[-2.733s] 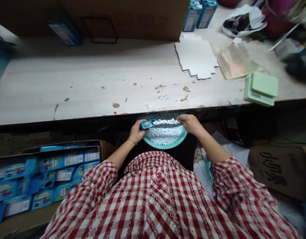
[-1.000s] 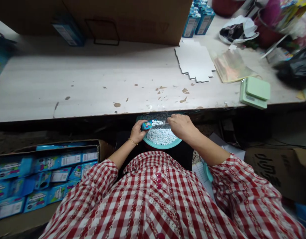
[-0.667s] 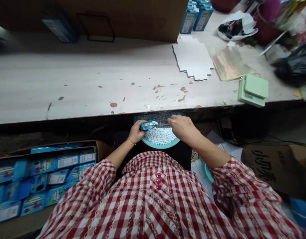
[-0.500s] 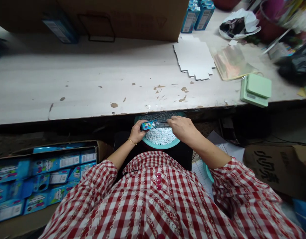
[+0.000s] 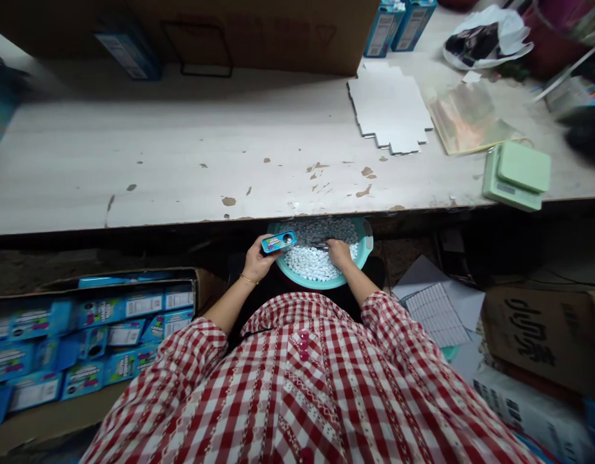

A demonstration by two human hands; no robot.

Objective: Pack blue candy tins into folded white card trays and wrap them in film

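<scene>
My left hand (image 5: 256,260) is closed around a small blue candy box (image 5: 276,242), holding it tilted over the left rim of a turquoise basin (image 5: 365,258). The box's printed side faces up, and a dark round spot shows near its right end. Small white pellet-like candies (image 5: 311,263) fill the basin. Low over them, my right hand (image 5: 340,252) grips a greyish scoop (image 5: 320,245); only part of the scoop shows, its front down among the candies.
A carton (image 5: 198,303) of blue boxes stands at lower left. On the table (image 5: 181,187) are a large cardboard box (image 5: 278,38), a flat white card (image 5: 391,109), plastic sheets (image 5: 471,116) and a green scale (image 5: 519,174). Two filled blue boxes (image 5: 381,32) stand behind.
My right hand has gone from beside the box's mouth down into the basin with the scoop. The box has turned, and the white candies at its end no longer show. The view has shifted.
</scene>
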